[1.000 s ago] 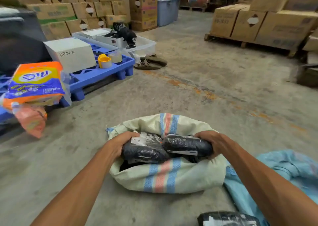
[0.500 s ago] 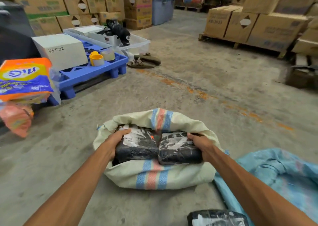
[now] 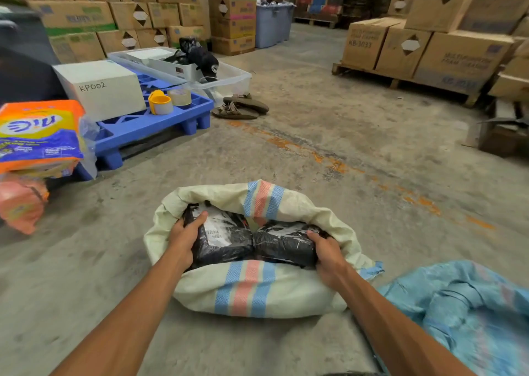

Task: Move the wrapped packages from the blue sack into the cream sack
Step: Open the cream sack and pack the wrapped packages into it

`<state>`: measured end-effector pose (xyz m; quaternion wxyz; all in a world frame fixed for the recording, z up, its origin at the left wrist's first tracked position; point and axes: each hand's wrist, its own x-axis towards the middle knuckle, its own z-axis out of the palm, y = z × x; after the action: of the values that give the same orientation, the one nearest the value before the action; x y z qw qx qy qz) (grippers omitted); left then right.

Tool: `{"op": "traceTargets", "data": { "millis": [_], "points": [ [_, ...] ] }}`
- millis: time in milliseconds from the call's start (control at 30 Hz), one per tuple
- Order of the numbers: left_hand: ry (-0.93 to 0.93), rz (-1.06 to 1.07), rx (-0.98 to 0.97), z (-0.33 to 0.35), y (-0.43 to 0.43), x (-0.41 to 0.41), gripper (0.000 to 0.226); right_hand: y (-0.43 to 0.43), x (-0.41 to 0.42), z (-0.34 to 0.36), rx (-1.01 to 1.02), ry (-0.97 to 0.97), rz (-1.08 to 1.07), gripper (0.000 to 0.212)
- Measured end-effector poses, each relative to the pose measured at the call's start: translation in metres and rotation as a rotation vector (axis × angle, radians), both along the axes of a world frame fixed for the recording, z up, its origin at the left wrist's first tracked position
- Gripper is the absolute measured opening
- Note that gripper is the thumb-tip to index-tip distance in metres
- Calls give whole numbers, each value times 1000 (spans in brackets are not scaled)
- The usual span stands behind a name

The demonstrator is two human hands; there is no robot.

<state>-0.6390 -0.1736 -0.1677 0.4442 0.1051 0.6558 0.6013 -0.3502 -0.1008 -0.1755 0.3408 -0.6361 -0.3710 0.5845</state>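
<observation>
Blue sack [image 3: 469, 315] blurred, cut off by right edge.

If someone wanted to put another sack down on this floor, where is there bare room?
Bare concrete lies left of the cream sack, up to the blue pallet, and beyond the sack toward the sandals and the wooden pallet of cartons. It is crowded on the right, where the blue sack lies beside it.

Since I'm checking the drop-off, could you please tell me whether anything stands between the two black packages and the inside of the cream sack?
Nothing visible does. The left hand and right hand hold the two black packages side by side, already within the open mouth of the cream sack; its rim lies spread around them.
</observation>
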Motion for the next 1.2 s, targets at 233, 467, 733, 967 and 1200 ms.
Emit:
{"op": "traceTargets", "data": {
  "millis": [233,467,733,967,1200],
  "points": [
    [1064,-82,-477,-1,-7,-2,47,-16,2,37,597,-1471,737,34],
    [1228,-652,-554,16,-26,-11,60,-18,30,63,514,-1627,1066,73],
    [1512,-1270,-914,54,-62,5,148,-34,43,112,368,-1677,1319,117],
    [1594,-1246,-665,119,-96,31,88,-90,70,169,663,-1435,1168,78],
    [1568,-1304,-503,127,-194,109,66,-176,118,155,600,-1372,1044,75]
  ]
}}
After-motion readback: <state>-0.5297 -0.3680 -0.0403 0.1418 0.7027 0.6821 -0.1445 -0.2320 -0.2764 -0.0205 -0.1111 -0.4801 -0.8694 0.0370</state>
